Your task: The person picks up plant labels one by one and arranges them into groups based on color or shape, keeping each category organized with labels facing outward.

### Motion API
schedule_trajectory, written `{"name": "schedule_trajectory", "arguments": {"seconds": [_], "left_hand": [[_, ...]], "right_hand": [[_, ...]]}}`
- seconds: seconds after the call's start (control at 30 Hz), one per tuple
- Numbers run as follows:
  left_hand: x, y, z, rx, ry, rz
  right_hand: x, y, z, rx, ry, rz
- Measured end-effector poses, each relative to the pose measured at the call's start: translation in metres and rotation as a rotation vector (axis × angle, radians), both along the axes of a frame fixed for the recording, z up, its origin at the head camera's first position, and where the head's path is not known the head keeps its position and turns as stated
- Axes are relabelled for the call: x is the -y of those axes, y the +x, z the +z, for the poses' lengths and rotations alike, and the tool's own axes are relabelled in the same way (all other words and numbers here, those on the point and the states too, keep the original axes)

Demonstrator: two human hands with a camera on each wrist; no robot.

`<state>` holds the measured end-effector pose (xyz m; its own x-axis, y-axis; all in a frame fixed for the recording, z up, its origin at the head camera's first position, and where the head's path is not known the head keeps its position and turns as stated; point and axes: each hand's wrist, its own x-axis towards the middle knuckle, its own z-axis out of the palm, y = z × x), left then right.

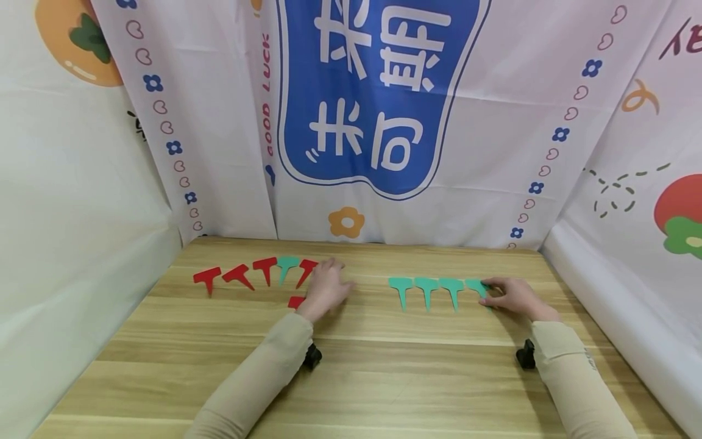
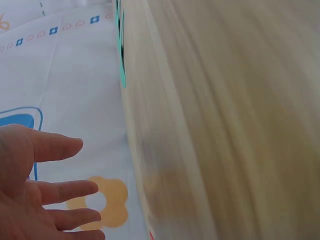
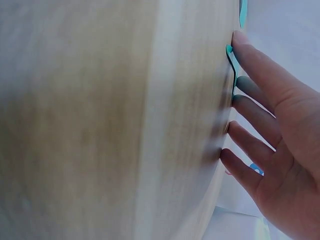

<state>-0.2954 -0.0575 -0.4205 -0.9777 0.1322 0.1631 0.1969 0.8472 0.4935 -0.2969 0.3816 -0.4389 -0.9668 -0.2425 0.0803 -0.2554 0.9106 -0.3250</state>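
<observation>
Several red T-shaped tags (image 1: 238,275) lie in a row at the table's back left, with one green tag (image 1: 287,265) among them. My left hand (image 1: 328,285) hovers open at the right end of that row, fingers straight (image 2: 55,189), holding nothing. Another red tag (image 1: 296,301) peeks out beside its wrist. To the right lies a row of green tags (image 1: 426,289). My right hand (image 1: 510,296) rests flat with straight fingertips (image 3: 240,42) on the rightmost green tag (image 1: 476,285), whose edge (image 3: 231,59) shows in the right wrist view.
The wooden table (image 1: 384,378) is closed in by printed cloth walls (image 1: 384,122) at the back and both sides. A small black camera mount (image 1: 311,355) sits under each wrist. The green tag row (image 2: 121,50) shows at the table edge in the left wrist view.
</observation>
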Motion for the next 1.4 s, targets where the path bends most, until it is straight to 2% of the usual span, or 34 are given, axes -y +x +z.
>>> {"name": "schedule_trajectory", "arguments": {"seconds": [0.2, 0.5, 0.77, 1.1, 1.4], "left_hand": [[0.018, 0.0, 0.002, -0.006, -0.02, 0.012], [0.039, -0.002, -0.001, -0.029, -0.051, -0.002], [0.06, -0.004, 0.0, 0.004, -0.04, -0.007], [0.088, -0.013, -0.003, -0.062, -0.129, 0.026], [0.109, -0.019, -0.002, -0.006, -0.122, 0.057]], "right_hand": [[0.0, -0.001, 0.001, 0.001, 0.006, 0.002], [-0.001, 0.0, 0.0, 0.014, 0.006, -0.004], [0.001, 0.001, 0.002, 0.033, -0.005, -0.005], [0.0, 0.001, 0.002, 0.022, -0.013, 0.004], [-0.001, 0.001, 0.002, 0.013, -0.002, 0.007]]}}
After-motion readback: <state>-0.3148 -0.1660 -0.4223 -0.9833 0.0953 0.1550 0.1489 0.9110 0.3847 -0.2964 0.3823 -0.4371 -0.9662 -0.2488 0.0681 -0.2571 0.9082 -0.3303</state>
